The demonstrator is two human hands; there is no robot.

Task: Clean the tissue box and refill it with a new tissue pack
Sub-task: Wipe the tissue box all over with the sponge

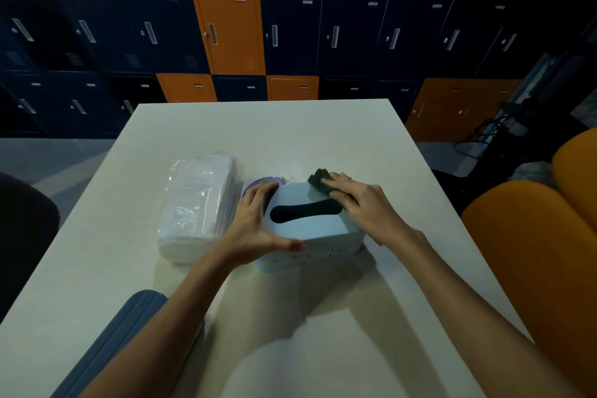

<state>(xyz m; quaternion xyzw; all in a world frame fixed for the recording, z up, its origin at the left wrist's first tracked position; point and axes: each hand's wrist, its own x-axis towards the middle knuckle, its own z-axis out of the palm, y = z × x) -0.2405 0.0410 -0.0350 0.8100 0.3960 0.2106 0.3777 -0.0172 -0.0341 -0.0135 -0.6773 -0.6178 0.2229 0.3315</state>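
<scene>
A pale blue tissue box point(318, 228) with a dark slot in its top stands on the white table point(290, 136). My left hand point(258, 220) grips its left end, thumb on the near side and fingers over the far edge. My right hand point(361, 203) presses a dark green cloth point(319, 181) flat against the box's top right corner with straight fingers. A clear-wrapped pack of white tissues point(198, 207) lies to the left of the box.
A small round purple-and-green object point(265, 180) lies behind the box, partly hidden by my left hand. A blue-grey lid-like piece point(129, 329) lies at the table's near left edge. Orange chairs point(529, 252) stand at the right; lockers point(226, 26) fill the background.
</scene>
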